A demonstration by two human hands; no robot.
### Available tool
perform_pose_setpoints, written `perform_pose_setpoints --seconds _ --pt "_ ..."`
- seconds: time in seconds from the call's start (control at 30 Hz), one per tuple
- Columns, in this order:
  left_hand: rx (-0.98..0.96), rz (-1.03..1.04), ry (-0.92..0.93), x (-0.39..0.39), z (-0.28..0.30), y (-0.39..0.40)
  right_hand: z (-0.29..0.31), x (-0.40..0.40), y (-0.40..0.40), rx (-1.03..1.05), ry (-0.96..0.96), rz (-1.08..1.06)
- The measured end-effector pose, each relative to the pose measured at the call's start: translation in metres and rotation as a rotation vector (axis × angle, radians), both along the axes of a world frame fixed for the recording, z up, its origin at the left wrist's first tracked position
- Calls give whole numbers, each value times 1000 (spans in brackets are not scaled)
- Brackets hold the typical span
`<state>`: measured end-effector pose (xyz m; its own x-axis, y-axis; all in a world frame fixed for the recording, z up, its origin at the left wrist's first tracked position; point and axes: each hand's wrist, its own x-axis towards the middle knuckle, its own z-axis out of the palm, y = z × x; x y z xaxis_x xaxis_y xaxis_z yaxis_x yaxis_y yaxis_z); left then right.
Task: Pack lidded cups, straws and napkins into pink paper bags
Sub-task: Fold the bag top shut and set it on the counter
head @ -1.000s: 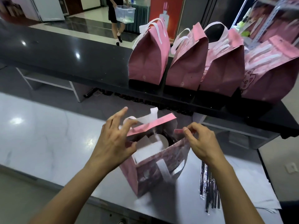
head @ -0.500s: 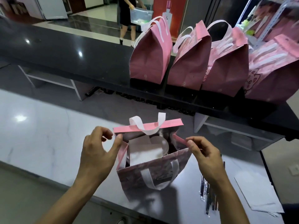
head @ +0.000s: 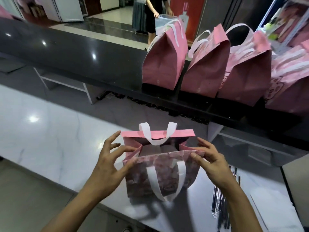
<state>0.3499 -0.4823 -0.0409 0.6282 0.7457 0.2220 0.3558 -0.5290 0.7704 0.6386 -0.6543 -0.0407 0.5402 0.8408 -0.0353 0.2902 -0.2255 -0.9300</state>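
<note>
An open pink paper bag (head: 158, 174) with white handles stands upright on the white marble counter (head: 50, 134) in front of me. My left hand (head: 108, 166) pinches the bag's left top corner between thumb and fingers. My right hand (head: 212, 163) pinches the right top corner, folding the side gusset inward. Inside the bag something pale shows dimly; I cannot tell what it is. A bundle of wrapped straws (head: 222, 206) lies on the counter right of the bag. White napkins (head: 274, 208) lie further right.
Several closed pink bags (head: 165, 64) stand in a row on the raised dark shelf (head: 83, 52) behind the counter. A person with a clear tub (head: 164, 22) stands far back on the shiny floor. The counter's front edge runs just under my forearms.
The bag turned to face me squarely. Both hands shifted to its top corners and now press the sides inward; the person at the back moved right.
</note>
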Motion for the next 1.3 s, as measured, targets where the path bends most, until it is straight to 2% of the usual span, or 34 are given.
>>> perform_pose_setpoints --seconds 0.17,0.37,0.73,0.83,1.0,1.13,1.3 --pt "26 -15 14 7 -4 13 -11 1 16 41 -12 -43" --pt "98 61 -31 15 -7 22 -19 1 28 163 106 -16" --pt "52 223 -195 26 -9 19 -26 -12 31 281 86 -313" --pt "133 178 -188 28 -9 22 -18 -16 32 297 20 -294" --pt "454 45 -49 29 -11 28 -17 -17 30 325 -137 -192" --pt "479 -43 19 27 -8 30 -19 -10 24 297 -256 -115" --pt "505 -159 78 18 1 34 -7 5 12 121 -402 33"
